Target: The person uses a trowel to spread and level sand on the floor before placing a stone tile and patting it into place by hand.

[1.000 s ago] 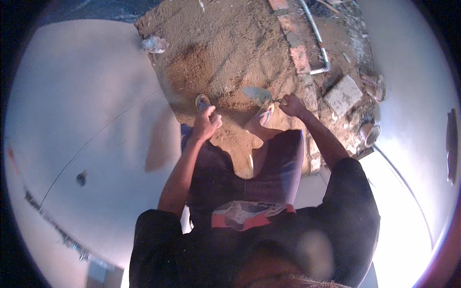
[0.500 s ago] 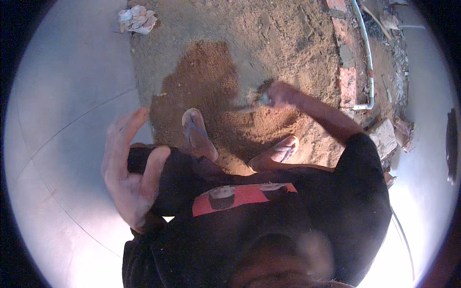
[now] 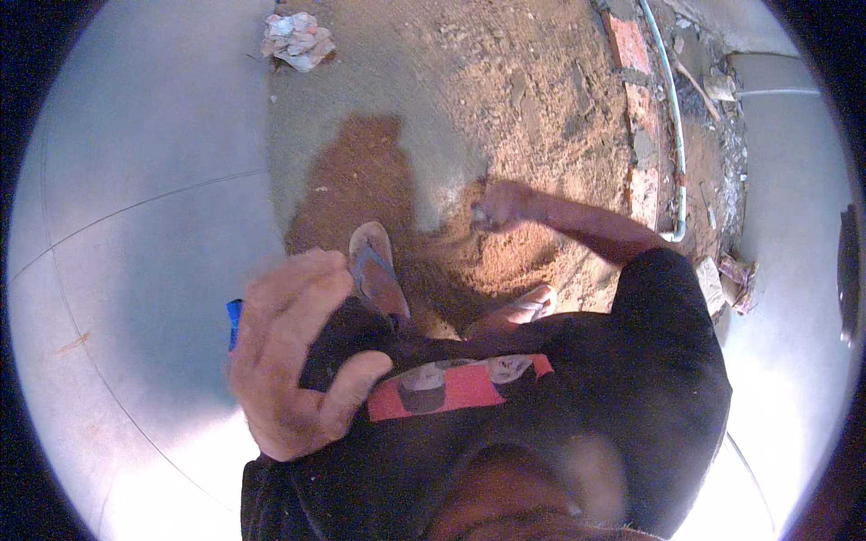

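Note:
My left hand (image 3: 311,356) is raised near my chest, blurred, its fingers bent and thumb apart, with nothing in it. My right hand (image 3: 503,206) is closed on the trowel (image 3: 480,216), low over the loose reddish sand (image 3: 510,261); its blade is blurred and hard to make out. A grey, damp-looking layer (image 3: 311,99) covers the ground ahead, with a dark sand patch (image 3: 347,171) between it and my sandalled feet (image 3: 379,279).
A crumpled pale bag (image 3: 298,41) lies at the back left. Red bricks (image 3: 627,41), a white pipe (image 3: 677,162), a stick (image 3: 699,90) and rubble line the right. Smooth grey floor (image 3: 144,225) borders the sand at the left; a grey surface (image 3: 785,198) stands rightward.
My left hand has risen toward the camera from beside my feet, opening on the way. My right hand with the trowel has moved left, and my view has tilted and shifted.

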A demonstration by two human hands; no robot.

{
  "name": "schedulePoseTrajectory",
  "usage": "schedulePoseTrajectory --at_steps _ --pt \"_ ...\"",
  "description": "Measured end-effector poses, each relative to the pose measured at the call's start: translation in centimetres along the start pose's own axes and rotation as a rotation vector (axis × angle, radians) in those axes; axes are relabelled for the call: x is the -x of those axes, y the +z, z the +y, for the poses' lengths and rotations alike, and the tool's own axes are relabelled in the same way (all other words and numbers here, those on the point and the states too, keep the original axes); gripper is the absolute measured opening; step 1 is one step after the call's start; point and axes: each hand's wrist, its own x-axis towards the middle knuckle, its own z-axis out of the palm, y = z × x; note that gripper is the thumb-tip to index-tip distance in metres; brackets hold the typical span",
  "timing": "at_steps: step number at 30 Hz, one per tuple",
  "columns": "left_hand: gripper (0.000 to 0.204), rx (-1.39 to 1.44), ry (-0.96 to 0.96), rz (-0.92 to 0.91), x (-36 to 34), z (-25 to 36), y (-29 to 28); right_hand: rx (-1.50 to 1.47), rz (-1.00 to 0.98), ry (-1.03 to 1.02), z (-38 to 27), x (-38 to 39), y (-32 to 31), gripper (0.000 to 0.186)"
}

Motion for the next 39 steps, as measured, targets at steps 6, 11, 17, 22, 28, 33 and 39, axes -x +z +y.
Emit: schedulePoseTrajectory --at_steps 6,11,17,22,28,33,39 --pt "0.060 0.046 0.013 -0.058 0.5 -0.5 -0.7 0.066 0.199 0.254 7.7 -1.9 -8.4 0.042" --pt "0.060 0.058 0.051 -0.085 0.6 -0.4 -1.2 0.065 0.308 0.445 13.3 -3.8 -16.5 0.045" --pt "0.059 0.112 0.046 -0.078 0.1 -1.1 -1.3 0.103 0.035 0.125 4.0 -4.1 -6.8 0.034" --pt "0.060 0.121 0.033 -0.143 0.0 -1.0 -1.6 0.106 0.061 0.306 6.7 -5.9 -13.1 0.043" --pt "0.061 0.120 0.083 -0.170 -0.7 -1.1 -1.5 0.026 0.578 0.546 15.2 -7.2 -13.6 0.059" --pt "0.061 0.145 0.063 -0.165 -0.9 -1.0 -1.4 0.033 0.209 0.359 10.6 -5.9 -9.5 0.052" --pt "0.065 0.133 0.141 -0.246 -2.2 -0.3 -0.5 0.041 0.411 0.686 19.1 -3.7 -13.6 0.051"
